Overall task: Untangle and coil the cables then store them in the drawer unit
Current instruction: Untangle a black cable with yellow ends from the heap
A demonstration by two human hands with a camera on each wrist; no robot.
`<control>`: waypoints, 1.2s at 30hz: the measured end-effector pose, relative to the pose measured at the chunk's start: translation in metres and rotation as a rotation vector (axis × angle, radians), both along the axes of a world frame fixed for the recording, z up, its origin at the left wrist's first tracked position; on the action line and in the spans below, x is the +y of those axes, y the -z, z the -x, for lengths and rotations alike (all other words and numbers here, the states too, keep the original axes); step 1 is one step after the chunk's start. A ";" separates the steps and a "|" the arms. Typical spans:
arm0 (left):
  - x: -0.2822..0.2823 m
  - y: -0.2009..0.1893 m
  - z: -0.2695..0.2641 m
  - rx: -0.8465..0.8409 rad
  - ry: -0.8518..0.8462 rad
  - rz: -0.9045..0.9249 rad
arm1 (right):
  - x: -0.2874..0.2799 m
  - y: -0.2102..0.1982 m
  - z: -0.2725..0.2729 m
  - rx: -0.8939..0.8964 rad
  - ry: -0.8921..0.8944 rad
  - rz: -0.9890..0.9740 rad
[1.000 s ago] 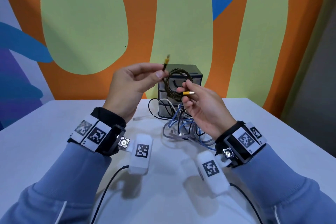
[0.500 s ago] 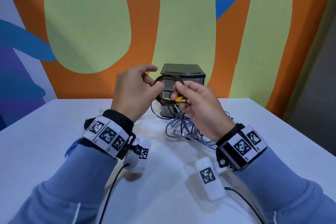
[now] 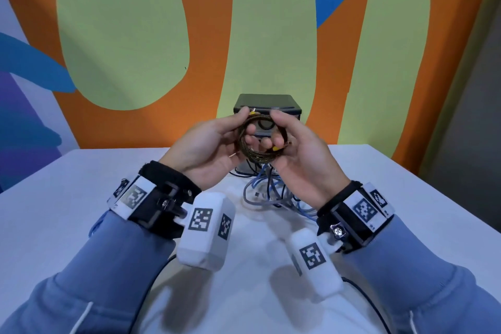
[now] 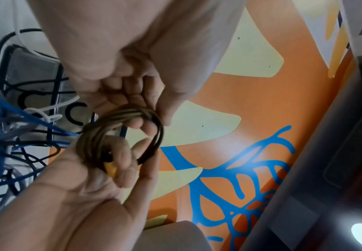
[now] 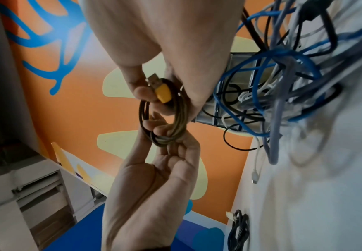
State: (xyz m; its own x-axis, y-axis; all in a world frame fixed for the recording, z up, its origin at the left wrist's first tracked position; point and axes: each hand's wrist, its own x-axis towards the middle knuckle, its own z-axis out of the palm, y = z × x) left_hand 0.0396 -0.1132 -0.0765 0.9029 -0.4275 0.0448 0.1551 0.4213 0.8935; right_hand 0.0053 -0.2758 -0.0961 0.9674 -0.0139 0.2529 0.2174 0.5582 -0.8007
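A braided olive-brown cable [image 3: 259,156] with yellow plugs is wound into a small coil and held in the air in front of the grey drawer unit [image 3: 267,102]. My left hand [image 3: 233,130] grips the coil's left side, thumb on top and fingers through the ring. My right hand [image 3: 287,133] grips the right side. In the right wrist view its fingers pinch a yellow USB plug [image 5: 163,92] against the coil [image 5: 179,118]. The left wrist view shows the coil [image 4: 90,141] between both hands. A tangle of blue, grey, black and white cables [image 3: 271,192] lies on the table before the unit.
The white table [image 3: 81,198] runs up to an orange, green and blue painted wall. The unit's drawers look closed. A separate black cable bundle [image 5: 239,232] lies on the table in the right wrist view. A loose white plug [image 5: 255,176] trails out of the tangle.
The left hand held one plug end up and apart from the coil. It has since come in to the coil, and both hands now grip it together, nearer the drawer unit.
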 end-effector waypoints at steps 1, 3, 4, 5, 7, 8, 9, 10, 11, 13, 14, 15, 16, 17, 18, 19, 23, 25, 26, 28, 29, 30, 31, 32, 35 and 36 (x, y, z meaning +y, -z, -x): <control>0.000 0.001 -0.001 0.003 -0.017 -0.012 | 0.001 0.002 -0.001 0.012 -0.004 -0.018; 0.000 0.005 -0.002 -0.063 -0.074 -0.081 | 0.002 0.004 -0.002 0.018 0.018 0.002; -0.002 0.007 -0.003 -0.117 -0.131 -0.118 | 0.002 0.004 -0.001 0.014 0.040 0.046; -0.004 0.008 -0.003 -0.171 -0.198 -0.132 | 0.003 0.004 -0.002 0.011 0.061 0.090; -0.006 0.010 -0.005 -0.240 -0.338 -0.091 | 0.005 0.004 -0.003 0.011 0.082 0.120; -0.006 0.010 -0.006 -0.260 -0.396 -0.051 | 0.005 0.003 -0.005 0.012 0.093 0.120; -0.007 0.011 -0.007 -0.277 -0.434 -0.015 | 0.004 0.003 -0.007 0.015 0.108 0.121; -0.006 0.011 -0.008 -0.295 -0.448 -0.002 | 0.003 0.005 -0.009 0.020 0.120 0.121; -0.005 0.012 -0.009 -0.315 -0.441 -0.016 | 0.002 0.007 -0.011 0.031 0.134 0.123; -0.004 0.015 -0.010 -0.352 -0.402 -0.119 | 0.000 0.013 -0.014 0.051 0.150 0.131; -0.004 0.016 -0.011 -0.362 -0.375 -0.190 | -0.001 0.016 -0.016 0.050 0.152 0.128; -0.004 0.017 -0.010 -0.364 -0.341 -0.254 | -0.003 0.018 -0.017 0.050 0.156 0.130; -0.003 0.016 -0.009 -0.359 -0.303 -0.297 | -0.005 0.019 -0.017 0.057 0.166 0.134; -0.001 0.015 -0.008 -0.360 -0.267 -0.322 | -0.006 0.019 -0.017 0.060 0.174 0.137; 0.001 0.014 -0.007 -0.382 -0.254 -0.352 | -0.006 0.018 -0.017 0.054 0.174 0.132; 0.003 0.012 -0.007 -0.431 -0.272 -0.406 | -0.006 0.018 -0.018 0.041 0.172 0.125; 0.009 0.013 -0.012 -0.625 -0.446 -0.580 | -0.007 0.016 -0.015 -0.040 0.198 0.206; 0.013 0.014 -0.016 -0.668 -0.504 -0.608 | -0.008 0.012 -0.013 -0.089 0.281 0.327; 0.016 0.014 -0.018 -0.686 -0.530 -0.613 | -0.010 0.010 -0.012 -0.126 0.339 0.396; 0.023 0.011 -0.023 -0.717 -0.588 -0.603 | -0.018 0.007 -0.012 -0.223 0.502 0.567; 0.029 0.009 -0.025 -0.726 -0.627 -0.595 | -0.023 0.007 -0.012 -0.262 0.601 0.673; 0.035 0.008 -0.027 -0.727 -0.673 -0.588 | -0.030 0.007 -0.012 -0.282 0.678 0.783; 0.044 0.008 -0.030 -0.714 -0.725 -0.582 | -0.035 0.007 -0.012 -0.285 0.712 0.887; 0.055 0.008 -0.033 -0.685 -0.778 -0.572 | -0.039 0.007 -0.013 -0.271 0.697 0.992; 0.094 0.012 -0.040 -0.565 -0.865 -0.594 | -0.044 0.009 -0.014 -0.190 0.467 1.323; 0.106 0.013 -0.042 -0.536 -0.869 -0.641 | -0.044 0.012 -0.016 -0.176 0.400 1.398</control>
State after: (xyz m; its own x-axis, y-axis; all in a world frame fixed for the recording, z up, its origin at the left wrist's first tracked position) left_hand 0.0818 -0.0073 -0.0892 0.8319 0.2322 0.5039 -0.4148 -0.3429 0.8428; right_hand 0.0210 -0.3197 -0.1079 0.9139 0.0820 0.3975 0.3178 -0.7537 -0.5753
